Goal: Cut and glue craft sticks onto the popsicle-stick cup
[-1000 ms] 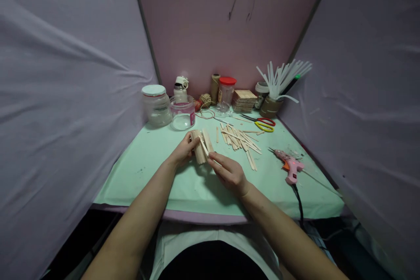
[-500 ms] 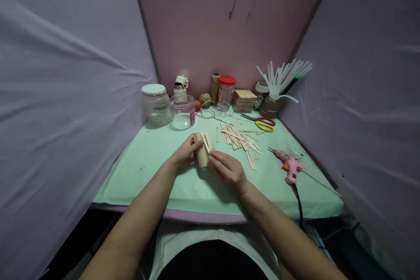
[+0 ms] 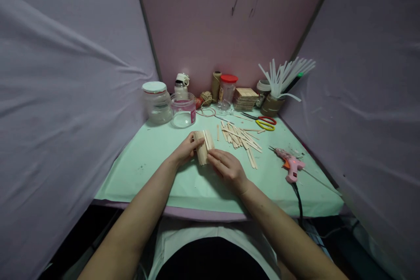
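Observation:
My left hand (image 3: pixel 187 148) grips a small craft-stick structure (image 3: pixel 201 153) from its left side, thumb lying across the front. Pale wooden sticks run side by side along its faces. A lighter craft stick (image 3: pixel 206 139) lies against it along the right part. Its lower end is at the fingertips of my right hand (image 3: pixel 227 166), which are pinched together there. A pile of loose craft sticks (image 3: pixel 241 137) lies on the table just beyond my right hand.
At right a pink hot glue gun (image 3: pixel 290 164) lies with its cord over the edge. Behind are scissors (image 3: pixel 262 120), a holder of glue sticks (image 3: pixel 273 105), stacked wooden squares (image 3: pixel 245 99), a red-lidded jar (image 3: pixel 227 96), an open plastic tub (image 3: pixel 183 113) and a white-lidded jar (image 3: pixel 156 105).
The lighter stick, tilted off the structure before, now lies flatter and more in line with the other sticks. My right fingertips have shifted slightly left; my left hand keeps its hold.

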### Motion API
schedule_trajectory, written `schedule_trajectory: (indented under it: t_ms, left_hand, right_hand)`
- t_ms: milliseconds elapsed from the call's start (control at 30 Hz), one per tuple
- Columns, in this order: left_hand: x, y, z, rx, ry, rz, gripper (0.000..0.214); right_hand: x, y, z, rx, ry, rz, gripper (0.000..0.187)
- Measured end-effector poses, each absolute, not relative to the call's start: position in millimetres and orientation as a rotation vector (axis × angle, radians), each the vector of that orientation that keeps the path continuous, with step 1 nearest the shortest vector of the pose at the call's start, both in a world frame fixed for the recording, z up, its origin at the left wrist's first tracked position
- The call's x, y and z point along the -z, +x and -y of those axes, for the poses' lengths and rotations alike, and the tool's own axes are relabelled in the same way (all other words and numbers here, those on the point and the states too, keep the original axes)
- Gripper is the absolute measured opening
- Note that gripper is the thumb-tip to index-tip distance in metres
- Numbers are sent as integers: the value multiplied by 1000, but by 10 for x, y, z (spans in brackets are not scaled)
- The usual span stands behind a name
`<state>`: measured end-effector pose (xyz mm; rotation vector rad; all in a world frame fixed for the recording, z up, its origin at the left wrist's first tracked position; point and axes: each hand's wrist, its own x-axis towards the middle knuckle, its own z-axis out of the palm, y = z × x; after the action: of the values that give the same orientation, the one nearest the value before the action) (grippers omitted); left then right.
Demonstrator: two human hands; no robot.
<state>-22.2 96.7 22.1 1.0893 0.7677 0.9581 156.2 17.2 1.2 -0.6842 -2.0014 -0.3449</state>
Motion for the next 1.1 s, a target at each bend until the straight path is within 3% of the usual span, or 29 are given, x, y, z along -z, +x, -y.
schedule_trajectory:
  t_ms: [200, 733, 1100]
  left_hand:
    - [-209, -223, -982, -987, 1084, -796, 49]
    - [-179, -212, -1019, -1046, 1070, -846, 56]
    - [-157, -211, -1016, -1029, 1095, -861, 56]
  right_hand:
    - [-46, 1537, -149, 270, -735, 2028, 33]
    - [-6, 1567, -196, 114, -765, 1965, 47]
    - [-25, 1554, -177, 198, -761, 2002, 31]
